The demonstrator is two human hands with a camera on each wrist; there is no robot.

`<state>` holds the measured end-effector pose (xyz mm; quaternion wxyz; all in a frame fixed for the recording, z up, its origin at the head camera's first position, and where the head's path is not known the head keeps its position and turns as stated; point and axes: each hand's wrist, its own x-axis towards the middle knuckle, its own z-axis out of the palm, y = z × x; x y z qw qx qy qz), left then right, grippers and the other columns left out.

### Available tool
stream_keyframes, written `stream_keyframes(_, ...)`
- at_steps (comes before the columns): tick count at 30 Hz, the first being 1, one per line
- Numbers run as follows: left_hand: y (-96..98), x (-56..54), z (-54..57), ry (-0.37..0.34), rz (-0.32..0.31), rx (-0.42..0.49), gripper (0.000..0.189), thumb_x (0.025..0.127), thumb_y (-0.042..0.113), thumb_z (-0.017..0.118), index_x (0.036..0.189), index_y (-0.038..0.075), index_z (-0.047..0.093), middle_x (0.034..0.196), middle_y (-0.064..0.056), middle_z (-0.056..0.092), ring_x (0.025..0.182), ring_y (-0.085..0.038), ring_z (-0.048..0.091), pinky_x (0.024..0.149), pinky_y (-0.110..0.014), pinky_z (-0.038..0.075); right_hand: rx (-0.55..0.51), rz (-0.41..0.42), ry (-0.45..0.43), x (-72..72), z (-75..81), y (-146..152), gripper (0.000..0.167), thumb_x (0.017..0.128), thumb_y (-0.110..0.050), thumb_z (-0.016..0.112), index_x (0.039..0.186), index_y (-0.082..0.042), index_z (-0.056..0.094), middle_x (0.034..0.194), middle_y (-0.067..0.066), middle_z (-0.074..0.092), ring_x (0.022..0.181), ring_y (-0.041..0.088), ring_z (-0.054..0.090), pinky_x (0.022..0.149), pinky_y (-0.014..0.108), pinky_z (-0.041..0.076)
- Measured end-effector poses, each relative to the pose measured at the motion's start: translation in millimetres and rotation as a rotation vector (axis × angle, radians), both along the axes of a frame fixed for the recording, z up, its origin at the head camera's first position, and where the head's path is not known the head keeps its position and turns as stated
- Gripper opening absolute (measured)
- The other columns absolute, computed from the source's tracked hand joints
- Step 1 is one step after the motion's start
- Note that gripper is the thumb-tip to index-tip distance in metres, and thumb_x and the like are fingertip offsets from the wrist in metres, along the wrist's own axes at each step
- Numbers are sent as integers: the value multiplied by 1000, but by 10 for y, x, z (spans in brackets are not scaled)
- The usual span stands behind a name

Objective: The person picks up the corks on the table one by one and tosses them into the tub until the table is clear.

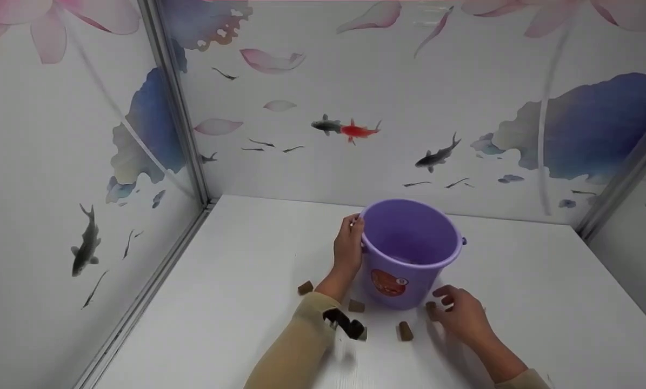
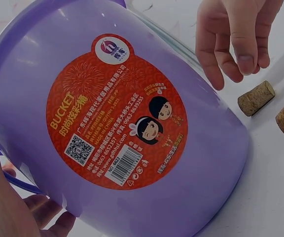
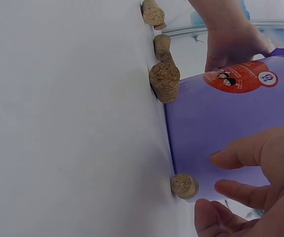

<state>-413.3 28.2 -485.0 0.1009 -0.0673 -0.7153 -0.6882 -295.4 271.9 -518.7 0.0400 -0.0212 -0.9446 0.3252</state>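
Observation:
A purple bucket [image 1: 404, 281] with a round red label [image 2: 115, 113] stands upright on the white table. My left hand [image 1: 348, 246] grips the bucket's left side at the rim, its fingers partly hidden behind the wall. By the bucket's lower right side hovers my right hand [image 1: 463, 316], fingers apart and loosely bent, nothing between them. Nearest to it is a cork [image 3: 184, 186], standing at the foot of the bucket just beyond the fingertips in the right wrist view. Another cork [image 1: 405, 331] lies in front of the bucket.
More corks lie left of the bucket: one cork [image 1: 305, 288] beyond the left forearm, another cork [image 1: 356, 306] close to the bucket's base. A black wrist camera [image 1: 344, 322] on the left sleeve partly covers one more. Printed panels [image 1: 301, 173] with metal corner posts [image 1: 177, 102] enclose the table.

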Motion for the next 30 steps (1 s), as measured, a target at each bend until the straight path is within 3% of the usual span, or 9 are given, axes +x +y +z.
stream_keyframes(10,-4,-24,19,14,-13,17,51,110,49,41,144,16,59,136,-13,68,113,-29,69,81,-35,61,-18,21,20,-23,-79,-12,33,90,-17,77,119,-2,73,107,17,70,97,28,69,84,47,57)
stream_keyframes(20,2,-5,2,-18,-5,29,50,109,50,43,144,19,60,137,-12,67,116,-29,67,82,-34,59,-61,15,-40,-45,-130,-11,38,85,-10,79,122,-1,74,103,13,72,96,26,69,83,45,57)
stream_keyframes(30,-3,9,17,-13,-1,7,50,109,50,43,143,18,60,133,-11,69,105,-22,67,78,-30,56,-45,7,-58,-39,-158,-16,24,90,-8,77,113,-5,75,99,7,74,94,22,69,82,42,57)
